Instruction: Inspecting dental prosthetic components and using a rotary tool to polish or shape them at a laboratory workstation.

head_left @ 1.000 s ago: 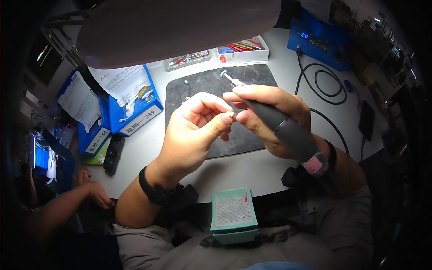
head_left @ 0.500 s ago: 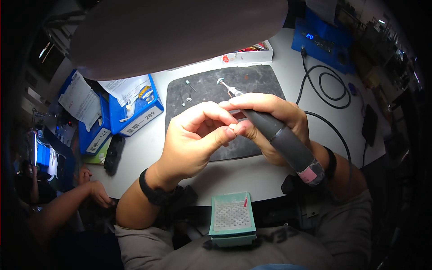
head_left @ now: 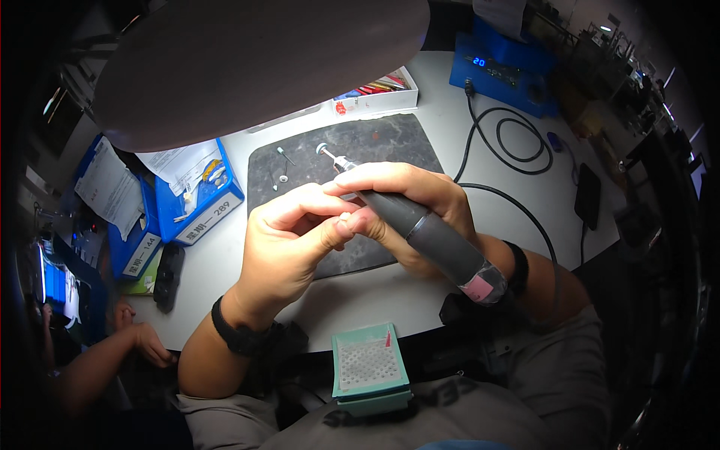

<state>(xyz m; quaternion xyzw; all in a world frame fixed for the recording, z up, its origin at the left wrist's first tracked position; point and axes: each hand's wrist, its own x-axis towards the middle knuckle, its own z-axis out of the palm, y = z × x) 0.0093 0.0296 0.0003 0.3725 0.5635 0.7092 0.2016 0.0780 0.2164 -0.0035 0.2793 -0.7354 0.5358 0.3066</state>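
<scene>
Over the dark mat (head_left: 405,146), my left hand (head_left: 281,244) pinches a tiny whitish piece (head_left: 345,217) between thumb and fingertips. Most of the piece is hidden by the fingers, and its exact kind does not show. My right hand (head_left: 431,191) is closed around a black rotary grinding handpiece (head_left: 442,240), which slants with its metal nose up and to the left. A small pale wheel (head_left: 322,149) on a thin shank sits at its tip, apart from the piece. My right thumb meets the left fingertips beside the piece.
Small mounted bits (head_left: 285,156) lie on the mat. Blue trays (head_left: 214,217) with papers stand left, near another person's hand (head_left: 154,346). A white box (head_left: 409,97) is behind the mat. A blue control unit (head_left: 495,79) and black cable (head_left: 544,221) are right. A lamp hood (head_left: 262,67) hangs overhead. A green perforated holder (head_left: 369,364) is below.
The whole view has shifted, so hands and table things alike appear farther left. My grip on the handpiece and on the small piece looks the same.
</scene>
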